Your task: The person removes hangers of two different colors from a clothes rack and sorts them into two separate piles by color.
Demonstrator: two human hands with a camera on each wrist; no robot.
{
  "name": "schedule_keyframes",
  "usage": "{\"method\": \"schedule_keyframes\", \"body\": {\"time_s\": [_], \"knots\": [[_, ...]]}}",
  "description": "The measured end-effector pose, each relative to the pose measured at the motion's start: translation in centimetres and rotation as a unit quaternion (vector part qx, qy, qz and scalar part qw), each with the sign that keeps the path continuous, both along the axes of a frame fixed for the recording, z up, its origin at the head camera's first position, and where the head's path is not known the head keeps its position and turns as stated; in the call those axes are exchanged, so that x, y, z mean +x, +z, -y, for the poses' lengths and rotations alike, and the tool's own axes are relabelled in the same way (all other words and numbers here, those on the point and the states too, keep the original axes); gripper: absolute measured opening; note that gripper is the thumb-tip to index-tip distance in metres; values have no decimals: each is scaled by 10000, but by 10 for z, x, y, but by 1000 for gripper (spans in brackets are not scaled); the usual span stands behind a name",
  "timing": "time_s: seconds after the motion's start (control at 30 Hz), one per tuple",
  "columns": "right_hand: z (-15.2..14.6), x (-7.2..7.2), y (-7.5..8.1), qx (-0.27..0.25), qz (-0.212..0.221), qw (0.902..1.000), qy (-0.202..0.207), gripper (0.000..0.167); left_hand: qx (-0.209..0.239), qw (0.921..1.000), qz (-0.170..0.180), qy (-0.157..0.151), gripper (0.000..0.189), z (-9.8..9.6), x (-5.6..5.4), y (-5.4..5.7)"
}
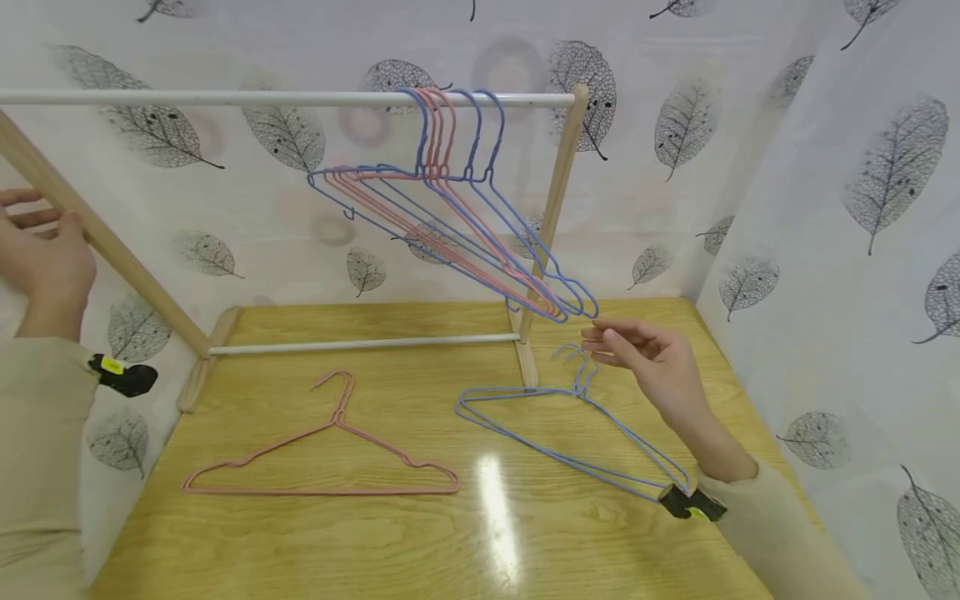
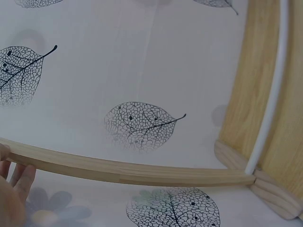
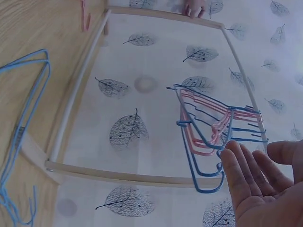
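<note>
Several blue and pink wire hangers [image 1: 480, 221] hang by their hooks near the right end of the white rail [image 1: 225, 98]. My right hand [image 1: 651, 358] is just beside their lower right corners, palm up with fingers extended. Nothing is held in it, and in the right wrist view its fingertips [image 3: 230, 150] appear close to a blue hanger corner; contact is unclear. At the far left, my left hand [image 1: 48, 258] reaches the wooden post [image 1: 112, 237] of the rack. Its fingers [image 2: 24, 178] touch the post's outer side, partly cut off in the left wrist view.
On the wooden table [image 1: 375, 550] lie pink hangers [image 1: 322, 492] at left and blue hangers [image 1: 555, 454] at right, below my right hand. The rack's right post [image 1: 558, 183] stands behind the hanging hangers. A leaf-patterned curtain [image 1: 787, 183] encloses the table's back and sides.
</note>
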State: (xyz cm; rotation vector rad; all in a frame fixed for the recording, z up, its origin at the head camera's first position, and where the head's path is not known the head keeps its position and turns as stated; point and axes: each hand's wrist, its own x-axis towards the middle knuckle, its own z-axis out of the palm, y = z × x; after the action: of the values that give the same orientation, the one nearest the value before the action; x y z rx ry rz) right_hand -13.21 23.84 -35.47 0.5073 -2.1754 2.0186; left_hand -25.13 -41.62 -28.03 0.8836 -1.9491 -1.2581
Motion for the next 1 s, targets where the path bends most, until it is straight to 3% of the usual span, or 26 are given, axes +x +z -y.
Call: {"method": "schedule_keyframes", "body": {"time_s": [0.17, 0.3, 0.57, 1.0], "knots": [[13, -8, 18, -6, -368, 9993, -84, 26, 54, 10000, 54, 0, 41, -5, -1, 2], [20, -18, 25, 312, -509, 9982, -90, 27, 3, 10000, 25, 16, 40, -5, -1, 1], [30, -34, 19, 601, -558, 9966, -109, 25, -33, 10000, 52, 11, 40, -5, -2, 1], [44, -36, 20, 438, -560, 9972, 227, 24, 56, 10000, -78, 0, 40, 0, -3, 0]]}}
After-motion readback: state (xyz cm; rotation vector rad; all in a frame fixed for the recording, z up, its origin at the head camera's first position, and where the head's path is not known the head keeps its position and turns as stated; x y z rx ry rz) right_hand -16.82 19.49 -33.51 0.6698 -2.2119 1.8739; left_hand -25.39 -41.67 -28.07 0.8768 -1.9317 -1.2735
